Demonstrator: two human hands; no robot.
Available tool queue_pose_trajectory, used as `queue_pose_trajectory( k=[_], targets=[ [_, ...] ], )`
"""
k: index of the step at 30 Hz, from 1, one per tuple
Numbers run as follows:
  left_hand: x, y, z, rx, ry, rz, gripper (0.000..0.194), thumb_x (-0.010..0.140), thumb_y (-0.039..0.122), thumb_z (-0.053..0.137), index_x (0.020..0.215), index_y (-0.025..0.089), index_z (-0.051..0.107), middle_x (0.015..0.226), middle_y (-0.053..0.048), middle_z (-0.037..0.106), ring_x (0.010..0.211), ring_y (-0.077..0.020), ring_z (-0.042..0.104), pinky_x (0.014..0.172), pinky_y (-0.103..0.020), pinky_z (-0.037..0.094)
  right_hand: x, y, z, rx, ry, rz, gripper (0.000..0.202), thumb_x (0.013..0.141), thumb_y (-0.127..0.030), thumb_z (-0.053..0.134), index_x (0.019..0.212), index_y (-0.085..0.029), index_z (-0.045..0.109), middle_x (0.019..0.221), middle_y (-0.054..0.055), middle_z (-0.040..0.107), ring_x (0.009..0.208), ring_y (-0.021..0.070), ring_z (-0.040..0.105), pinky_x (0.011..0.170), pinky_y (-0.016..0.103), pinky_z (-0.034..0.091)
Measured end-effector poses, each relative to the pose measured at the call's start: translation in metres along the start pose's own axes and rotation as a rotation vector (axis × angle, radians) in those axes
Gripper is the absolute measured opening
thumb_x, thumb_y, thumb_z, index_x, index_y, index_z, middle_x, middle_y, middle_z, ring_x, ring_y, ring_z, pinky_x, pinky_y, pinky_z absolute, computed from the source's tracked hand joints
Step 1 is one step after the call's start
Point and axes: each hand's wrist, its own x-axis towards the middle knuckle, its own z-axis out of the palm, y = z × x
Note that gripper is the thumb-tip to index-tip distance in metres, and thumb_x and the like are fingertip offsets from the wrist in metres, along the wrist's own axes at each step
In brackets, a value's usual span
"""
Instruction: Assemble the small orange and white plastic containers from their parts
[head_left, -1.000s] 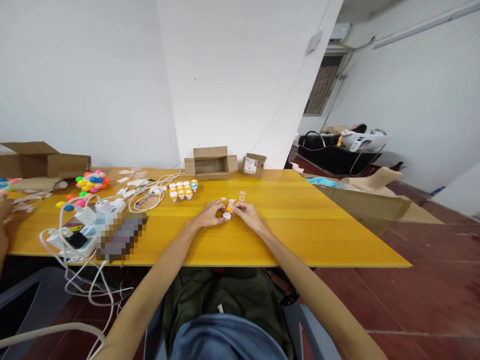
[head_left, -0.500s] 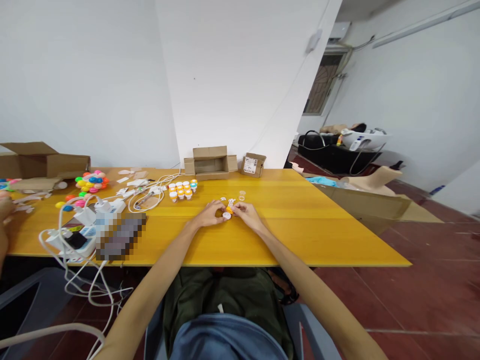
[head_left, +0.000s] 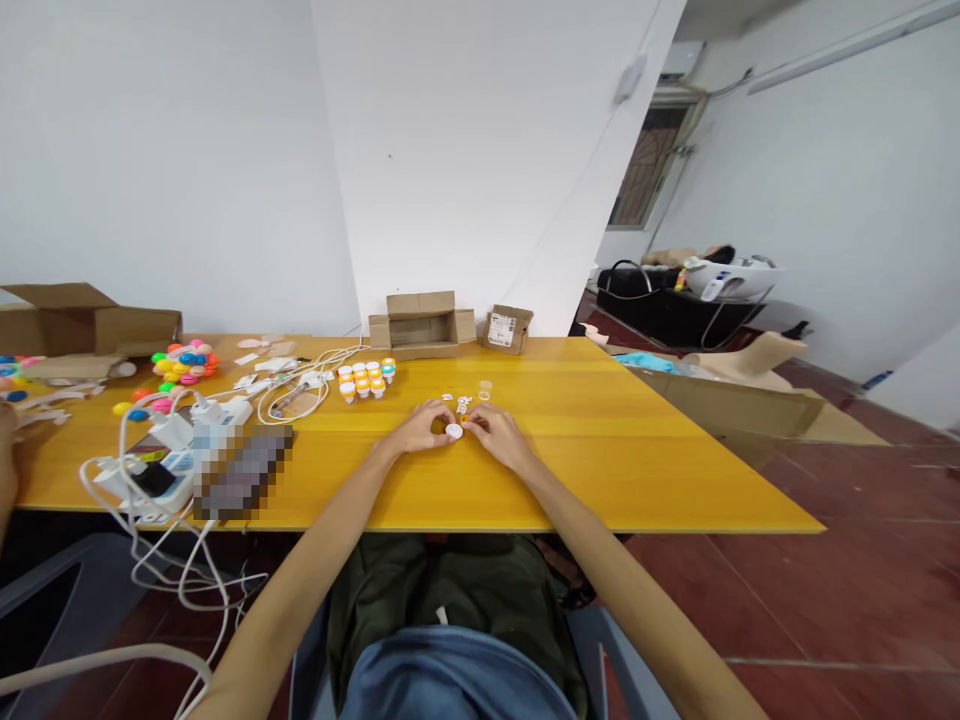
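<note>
My left hand (head_left: 421,428) is closed at the thumb and fingers on a small white round cap (head_left: 454,431), held just above the table or resting on it. Facing it, my right hand (head_left: 496,434) pinches a small orange piece (head_left: 464,420), mostly covered by the fingertips. Whether the cap and the orange piece are joined, I cannot tell. Just beyond the fingers lie small white pieces with dark spots (head_left: 463,404). Behind my right hand stands a clear round plastic piece (head_left: 485,390). Farther left is a group of small white-and-orange containers (head_left: 362,380), one with teal.
Against the wall stand an open cardboard box (head_left: 421,330) and a smaller labelled carton (head_left: 507,330). White cables, a power strip (head_left: 214,425) and a blurred dark object (head_left: 244,474) lie left, with colourful balls (head_left: 184,364) beyond. Another person's arm (head_left: 6,455) shows at the left edge.
My right hand has turned slightly, and less of the orange piece shows between the hands. The white cap's round face is seen more fully. My left hand stays in place.
</note>
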Motion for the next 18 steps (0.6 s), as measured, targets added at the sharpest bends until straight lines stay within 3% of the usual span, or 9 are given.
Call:
queue_pose_trajectory(
  k=[7,13,18],
  targets=[
    [0.0,0.0006,-0.0003,0.001,-0.021,-0.014,0.017,0.079,0.025,0.068,0.095,0.022,0.068,0.101,-0.003,0.069,0.103,-0.0224,0.06,0.104,-0.04,0.042,-0.0059,-0.003,-0.0024,-0.236,-0.032,-0.085,0.013,0.088,-0.017,0.059,0.082,-0.023,0.068,0.101,0.007,0.069,0.095,0.0213,0.064,0.088,0.036,0.05],
    [0.0005,-0.0022,0.0,-0.006,-0.024,-0.013,0.017,0.08,0.027,0.069,0.096,0.023,0.069,0.101,-0.003,0.07,0.106,-0.0232,0.06,0.106,-0.041,0.041,-0.0069,-0.0062,-0.0008,-0.294,-0.076,-0.233,0.02,0.091,-0.015,0.054,0.092,-0.024,0.071,0.113,0.009,0.065,0.108,0.0239,0.059,0.096,0.041,0.048],
    [0.0015,-0.0043,-0.0004,-0.011,-0.033,-0.009,0.018,0.08,0.033,0.071,0.095,0.022,0.07,0.102,-0.003,0.069,0.106,-0.0231,0.06,0.105,-0.041,0.041,-0.0078,-0.0084,-0.0016,-0.303,-0.12,-0.266,0.023,0.092,-0.014,0.052,0.098,-0.024,0.072,0.116,0.01,0.063,0.111,0.0243,0.058,0.098,0.042,0.047]
  ],
)
